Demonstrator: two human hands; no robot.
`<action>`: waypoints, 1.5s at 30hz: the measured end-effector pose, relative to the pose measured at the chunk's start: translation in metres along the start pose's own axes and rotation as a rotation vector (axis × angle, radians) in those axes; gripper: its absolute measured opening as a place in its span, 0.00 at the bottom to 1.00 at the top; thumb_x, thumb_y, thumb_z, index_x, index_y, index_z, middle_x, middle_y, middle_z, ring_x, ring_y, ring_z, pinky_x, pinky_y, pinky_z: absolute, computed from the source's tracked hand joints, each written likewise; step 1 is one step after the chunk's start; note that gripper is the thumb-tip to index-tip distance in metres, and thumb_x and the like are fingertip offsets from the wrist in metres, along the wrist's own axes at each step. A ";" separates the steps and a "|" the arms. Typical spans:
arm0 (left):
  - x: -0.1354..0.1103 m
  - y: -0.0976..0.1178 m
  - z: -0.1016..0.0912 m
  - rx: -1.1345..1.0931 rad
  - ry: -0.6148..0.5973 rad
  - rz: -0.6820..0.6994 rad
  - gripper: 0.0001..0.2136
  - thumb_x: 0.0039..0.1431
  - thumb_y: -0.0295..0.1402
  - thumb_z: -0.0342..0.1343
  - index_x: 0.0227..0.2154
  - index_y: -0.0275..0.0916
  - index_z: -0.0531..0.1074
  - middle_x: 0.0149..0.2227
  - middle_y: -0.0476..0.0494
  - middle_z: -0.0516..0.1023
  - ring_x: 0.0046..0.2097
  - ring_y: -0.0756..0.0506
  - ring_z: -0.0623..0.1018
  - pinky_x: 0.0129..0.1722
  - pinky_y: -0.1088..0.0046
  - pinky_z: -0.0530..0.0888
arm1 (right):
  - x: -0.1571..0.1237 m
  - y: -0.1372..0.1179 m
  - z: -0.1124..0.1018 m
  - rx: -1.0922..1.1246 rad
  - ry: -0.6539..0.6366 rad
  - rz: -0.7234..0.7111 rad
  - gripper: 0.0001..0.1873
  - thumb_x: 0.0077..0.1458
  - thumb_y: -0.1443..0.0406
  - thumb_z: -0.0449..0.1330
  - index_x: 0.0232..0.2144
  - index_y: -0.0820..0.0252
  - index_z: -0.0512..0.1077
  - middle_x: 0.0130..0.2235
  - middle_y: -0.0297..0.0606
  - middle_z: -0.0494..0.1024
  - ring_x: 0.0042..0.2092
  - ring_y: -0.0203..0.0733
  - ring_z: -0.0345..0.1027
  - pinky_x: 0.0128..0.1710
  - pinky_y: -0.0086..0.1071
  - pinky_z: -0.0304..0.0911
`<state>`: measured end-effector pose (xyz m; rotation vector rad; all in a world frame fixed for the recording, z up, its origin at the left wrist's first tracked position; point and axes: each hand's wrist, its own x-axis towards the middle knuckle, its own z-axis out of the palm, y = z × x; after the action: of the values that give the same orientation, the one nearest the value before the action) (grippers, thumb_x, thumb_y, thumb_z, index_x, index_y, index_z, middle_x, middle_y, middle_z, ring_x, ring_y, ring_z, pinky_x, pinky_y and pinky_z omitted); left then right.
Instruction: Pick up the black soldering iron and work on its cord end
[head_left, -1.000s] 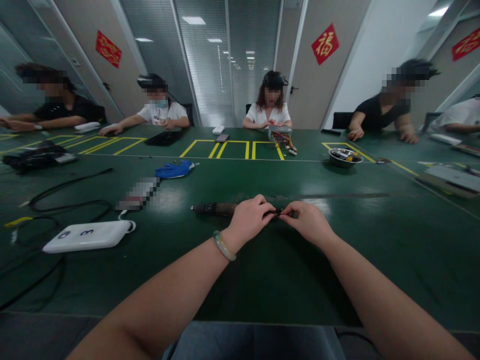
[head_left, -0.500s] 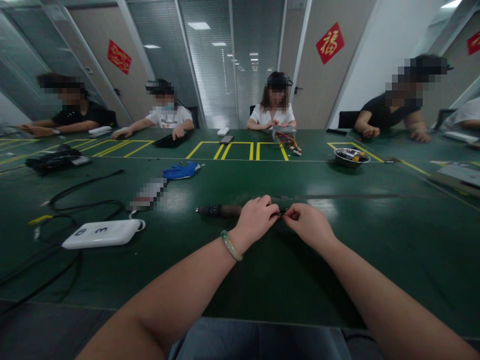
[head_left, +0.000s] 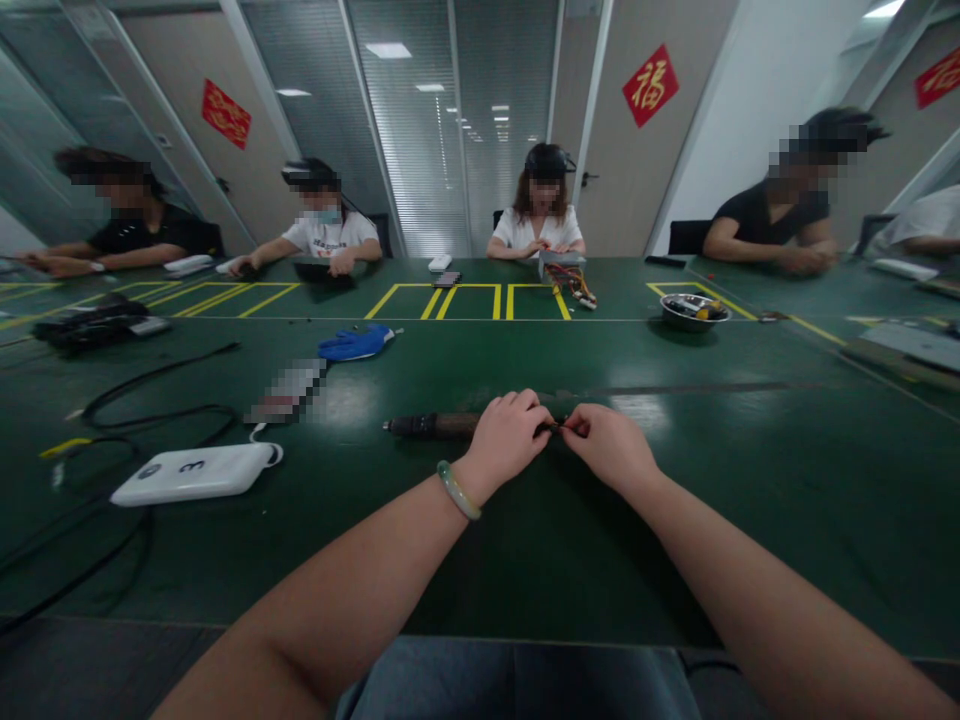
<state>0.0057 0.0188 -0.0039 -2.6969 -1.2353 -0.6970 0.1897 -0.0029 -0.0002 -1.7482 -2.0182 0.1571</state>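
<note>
A dark, rod-shaped tool (head_left: 431, 425) lies flat on the green table (head_left: 525, 540), its free end pointing left. My left hand (head_left: 506, 435) is closed around the tool's right part; a pale green bangle sits on that wrist. My right hand (head_left: 611, 445) is closed in a pinch right at the tool's tip, fingertips touching those of the left hand. What the pinch holds is too small to make out.
A white box marked 3 (head_left: 191, 472) and black cables (head_left: 142, 410) lie at the left, a blue glove (head_left: 352, 343) further back. A metal bowl (head_left: 690, 312) stands at the back right. Several people sit along the far edge.
Both hands stay on the tool in the same grip. Only the view has shifted slightly; the people across the table moved their arms a little.
</note>
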 end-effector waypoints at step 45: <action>0.000 0.002 -0.006 0.127 -0.044 0.078 0.06 0.65 0.35 0.51 0.40 0.42 0.72 0.43 0.45 0.70 0.45 0.43 0.68 0.40 0.66 0.67 | 0.008 0.006 0.002 -0.015 -0.079 -0.060 0.07 0.56 0.61 0.58 0.29 0.55 0.74 0.31 0.33 0.75 0.31 0.38 0.67 0.28 0.31 0.53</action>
<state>0.0054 0.0160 0.0017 -2.6530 -1.1348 -0.5335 0.1936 0.0065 -0.0019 -1.7130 -2.1306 0.1953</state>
